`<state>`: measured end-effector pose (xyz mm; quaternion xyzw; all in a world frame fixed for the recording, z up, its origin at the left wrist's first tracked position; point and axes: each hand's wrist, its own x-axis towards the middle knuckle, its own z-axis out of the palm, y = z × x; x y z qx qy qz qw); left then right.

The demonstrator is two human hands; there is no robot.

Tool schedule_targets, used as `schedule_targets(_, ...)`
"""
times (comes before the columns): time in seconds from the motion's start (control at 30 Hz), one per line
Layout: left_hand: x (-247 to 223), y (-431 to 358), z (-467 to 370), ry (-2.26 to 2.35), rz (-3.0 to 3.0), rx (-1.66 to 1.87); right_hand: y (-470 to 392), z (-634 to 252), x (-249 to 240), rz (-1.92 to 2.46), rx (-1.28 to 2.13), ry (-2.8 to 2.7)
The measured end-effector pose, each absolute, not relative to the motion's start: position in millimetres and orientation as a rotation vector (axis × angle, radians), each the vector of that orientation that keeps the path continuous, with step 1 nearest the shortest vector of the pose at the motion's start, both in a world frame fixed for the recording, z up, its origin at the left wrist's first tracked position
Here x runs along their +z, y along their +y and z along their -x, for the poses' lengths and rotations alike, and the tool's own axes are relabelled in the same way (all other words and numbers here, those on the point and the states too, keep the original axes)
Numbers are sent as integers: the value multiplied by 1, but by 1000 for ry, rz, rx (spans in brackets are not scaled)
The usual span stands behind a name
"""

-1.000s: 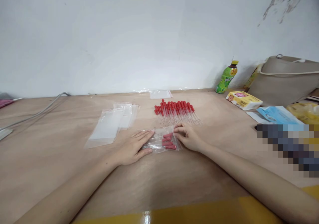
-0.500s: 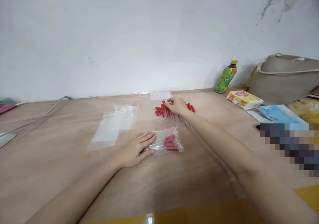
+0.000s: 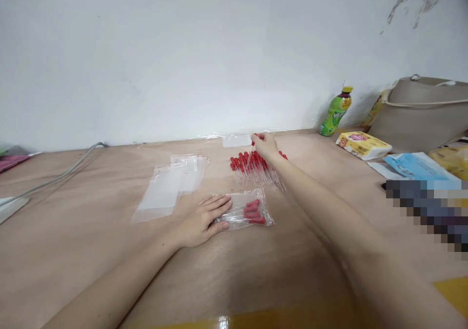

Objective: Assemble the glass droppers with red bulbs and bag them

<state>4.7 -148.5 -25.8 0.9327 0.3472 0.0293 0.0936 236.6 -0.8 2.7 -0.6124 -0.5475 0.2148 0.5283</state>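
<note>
My left hand (image 3: 202, 222) lies flat, fingers spread, on the left end of a clear zip bag (image 3: 237, 215). Inside that bag are several droppers with red bulbs (image 3: 252, 211) toward its right end. Beyond it lies a pile of red-bulbed clear droppers (image 3: 256, 165), side by side with their bulbs away from me. My right hand (image 3: 265, 145), above the back of the pile, pinches one dropper (image 3: 253, 146) by its red bulb, the thin stem hanging down.
Flat clear bags (image 3: 161, 190) overlap left of centre, and another bag (image 3: 236, 140) lies by the wall. Farther right are a green bottle (image 3: 335, 112), a yellow tissue pack (image 3: 363, 145), a blue packet (image 3: 417, 165) and a grey bag (image 3: 427, 117). A cable (image 3: 73, 169) runs at left.
My right hand has risen back from the pile and now has one dropper in its fingers. My left hand stays on the bag. The view has shifted slightly.
</note>
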Motion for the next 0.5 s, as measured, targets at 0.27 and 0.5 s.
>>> schedule_targets(0.27, -27, -148, -3, 1002, -2772, 119, -86, -290, -31, 1019, 753, -1078)
schedule_targets(0.5, -26, -149, -4, 1027, -2769, 105, -113, -283, -59, 1009, 966, -863)
